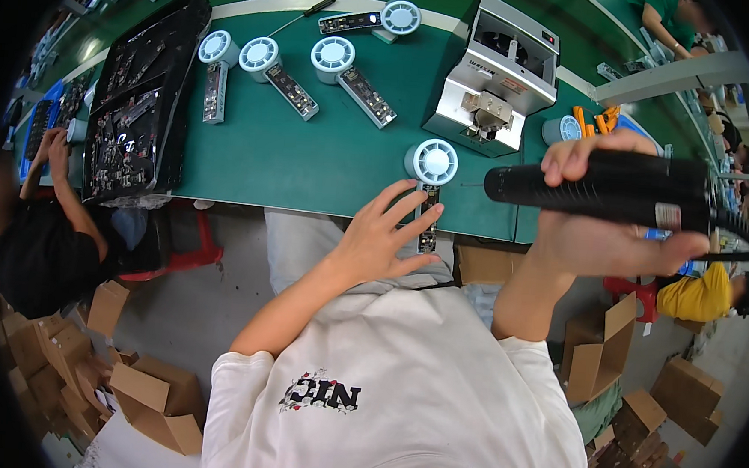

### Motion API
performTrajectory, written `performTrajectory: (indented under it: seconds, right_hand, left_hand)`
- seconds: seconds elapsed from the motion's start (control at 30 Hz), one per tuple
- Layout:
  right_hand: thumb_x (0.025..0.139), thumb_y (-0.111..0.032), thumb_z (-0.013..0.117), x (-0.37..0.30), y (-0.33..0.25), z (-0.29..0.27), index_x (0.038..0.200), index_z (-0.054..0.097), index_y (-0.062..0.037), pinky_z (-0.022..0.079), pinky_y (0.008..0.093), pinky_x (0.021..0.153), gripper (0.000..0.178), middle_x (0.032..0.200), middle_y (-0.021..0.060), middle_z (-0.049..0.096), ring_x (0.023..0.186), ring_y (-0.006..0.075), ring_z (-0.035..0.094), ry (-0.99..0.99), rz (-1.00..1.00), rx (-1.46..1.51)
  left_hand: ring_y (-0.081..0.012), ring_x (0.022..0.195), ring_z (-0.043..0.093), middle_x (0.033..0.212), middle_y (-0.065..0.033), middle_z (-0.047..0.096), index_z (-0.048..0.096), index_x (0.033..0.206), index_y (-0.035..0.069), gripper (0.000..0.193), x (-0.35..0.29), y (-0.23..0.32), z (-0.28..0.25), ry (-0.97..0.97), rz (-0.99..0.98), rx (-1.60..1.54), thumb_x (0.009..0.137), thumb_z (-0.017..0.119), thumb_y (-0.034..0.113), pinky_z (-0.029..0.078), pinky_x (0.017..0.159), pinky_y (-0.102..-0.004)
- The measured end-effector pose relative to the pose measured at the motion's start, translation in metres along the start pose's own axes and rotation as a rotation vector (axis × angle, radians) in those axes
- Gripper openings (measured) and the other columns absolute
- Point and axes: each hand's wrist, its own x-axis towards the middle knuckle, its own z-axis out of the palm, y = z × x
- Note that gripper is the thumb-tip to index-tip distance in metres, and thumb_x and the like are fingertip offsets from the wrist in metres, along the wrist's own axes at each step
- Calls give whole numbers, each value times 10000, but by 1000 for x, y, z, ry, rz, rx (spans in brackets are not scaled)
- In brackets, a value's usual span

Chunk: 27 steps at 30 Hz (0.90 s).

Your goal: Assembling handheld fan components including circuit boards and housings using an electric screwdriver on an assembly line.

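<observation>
Across the green bench (267,163) we go, and the biggest thing standing on it is the silver machine (504,75), towards the right. Next up, the black power screwdriver (609,190), with the right hand's (597,239) grip wrapped around it! Over to the left hand (378,238): grip spread wide, fingers touching the handle of the pale-blue fan unit (435,161) at the bench's near edge. Smallest of all, the thin bit (473,185) points towards the unit's round head.
</observation>
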Motion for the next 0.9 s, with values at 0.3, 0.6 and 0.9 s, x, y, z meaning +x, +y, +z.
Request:
performTrajectory:
  seconds: [0.3,0.6,0.9]
  right_hand:
    - [719,-988,290,-1,-22,-3,957,605,16,411,346,563,1078,686,115,531,558,220,501,-10,36,-134]
    - [724,-971,312,0,-29,-24,995,653,26,405,344,591,1088,699,119,534,578,211,489,-3,-63,-219]
    - [730,-975,271,-5,-26,-24,996,639,37,417,350,601,1109,690,121,536,582,218,498,-97,-30,-111]
  left_hand:
    - [-390,1151,558,1292,-157,530,629,1255,72,611,14,-6,-3,11,-77,-148,742,826,339,550,867,-431]
    - [-394,1188,506,1307,-181,472,642,1254,112,591,18,5,6,5,-156,-119,730,848,295,519,916,-449]
    - [-367,1127,514,1264,-177,472,658,1203,126,612,31,-16,-7,-168,32,-33,693,876,386,517,875,-433]
